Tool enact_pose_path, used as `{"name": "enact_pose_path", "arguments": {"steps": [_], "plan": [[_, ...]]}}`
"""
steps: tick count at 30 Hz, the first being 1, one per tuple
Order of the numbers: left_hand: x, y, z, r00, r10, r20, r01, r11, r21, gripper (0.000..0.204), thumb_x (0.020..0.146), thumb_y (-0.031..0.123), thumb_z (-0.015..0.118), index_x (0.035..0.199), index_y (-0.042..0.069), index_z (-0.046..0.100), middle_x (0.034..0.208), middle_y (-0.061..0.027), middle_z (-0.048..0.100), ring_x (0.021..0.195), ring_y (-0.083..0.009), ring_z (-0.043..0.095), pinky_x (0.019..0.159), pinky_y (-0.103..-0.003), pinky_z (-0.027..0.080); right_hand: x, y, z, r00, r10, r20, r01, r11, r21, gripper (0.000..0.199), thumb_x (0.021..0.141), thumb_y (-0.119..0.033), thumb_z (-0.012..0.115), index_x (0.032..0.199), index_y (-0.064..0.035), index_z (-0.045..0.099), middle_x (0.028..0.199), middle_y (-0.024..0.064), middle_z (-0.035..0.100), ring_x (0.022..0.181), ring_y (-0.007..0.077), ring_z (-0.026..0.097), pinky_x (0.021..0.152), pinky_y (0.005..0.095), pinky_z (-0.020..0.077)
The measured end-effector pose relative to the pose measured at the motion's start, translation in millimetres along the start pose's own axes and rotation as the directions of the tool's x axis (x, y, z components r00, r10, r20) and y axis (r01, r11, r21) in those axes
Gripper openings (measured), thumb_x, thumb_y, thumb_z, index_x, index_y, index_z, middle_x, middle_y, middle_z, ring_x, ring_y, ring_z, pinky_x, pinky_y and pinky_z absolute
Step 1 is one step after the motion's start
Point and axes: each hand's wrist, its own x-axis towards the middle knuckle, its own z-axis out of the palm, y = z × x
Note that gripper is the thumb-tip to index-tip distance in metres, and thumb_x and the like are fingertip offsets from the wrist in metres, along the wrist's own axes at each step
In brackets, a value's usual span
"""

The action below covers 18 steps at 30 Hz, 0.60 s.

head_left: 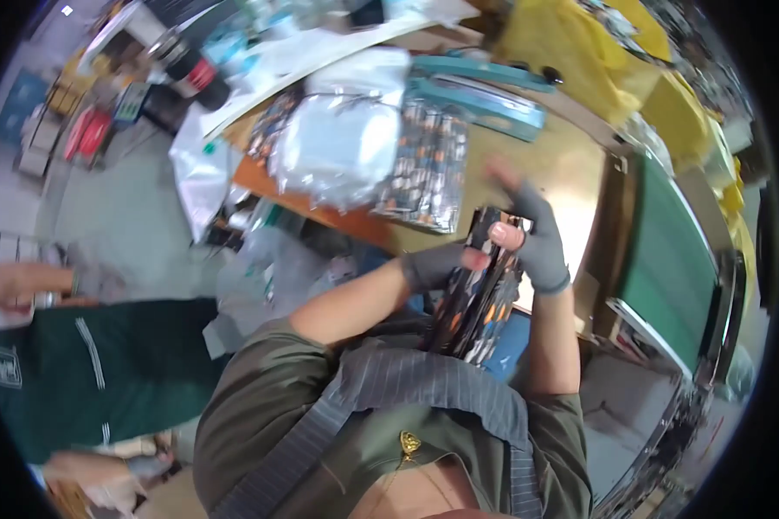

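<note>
Dark, glossy and speckled with orange, the bundle [480,307] sits in front of your chest, tilted, its upper end near the table [567,160] edge and its lower end close to your apron [433,381]. Your left hand [437,264] is closed on its left side, fingertips over the upper face. Your right hand [538,238] lays bent fingers on that face while another stretches out, blurred; you can't tell from this whether it truly grips.

Expect it to be light and fairly flexible, its slick layers apt to slide, so hold both long sides near the middle and press gently. Edges look easily creased.

Bare tabletop lies beyond your right hand. The patterned stack [433,160] and clear bag [342,143] crowd the left, the teal device [485,99] the far side, and the green panel [666,251] the right.
</note>
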Motion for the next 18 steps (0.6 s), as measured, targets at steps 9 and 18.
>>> {"name": "enact_pose_path", "arguments": {"steps": [9, 18], "plan": [[-110, 134, -113, 0.403, 0.897, -0.184, 0.491, -0.042, 0.87, 0.041, 0.073, 0.035, 0.072, 0.101, 0.006, 0.061, 0.083, -0.0078, 0.065, 0.076, -0.0235, 0.063, 0.071, -0.033, 0.048, -4, 79, 27, 0.954, 0.248, 0.17, -0.301, 0.782, 0.546, 0.021, 0.078, -0.02, 0.059, 0.074, 0.0009, 0.06, 0.076, 0.0135, 0.062, 0.075, 0.0211, 0.059, 0.072, 0.0319, 0.0474], [-95, 158, -40, 0.425, 0.892, -0.152, -0.306, 0.3, 0.903, 0.025, 0.091, 0.023, 0.052, 0.076, 0.003, 0.056, 0.063, -0.0073, 0.054, 0.058, -0.016, 0.053, 0.056, -0.028, 0.042, 9, 70, 34, 0.944, 0.259, 0.204, -0.325, 0.832, 0.449, 0.051, 0.08, -0.022, 0.058, 0.122, 0.0052, 0.05, 0.079, 0.0109, 0.063, 0.074, 0.0177, 0.061, 0.07, 0.028, 0.0482]]}}
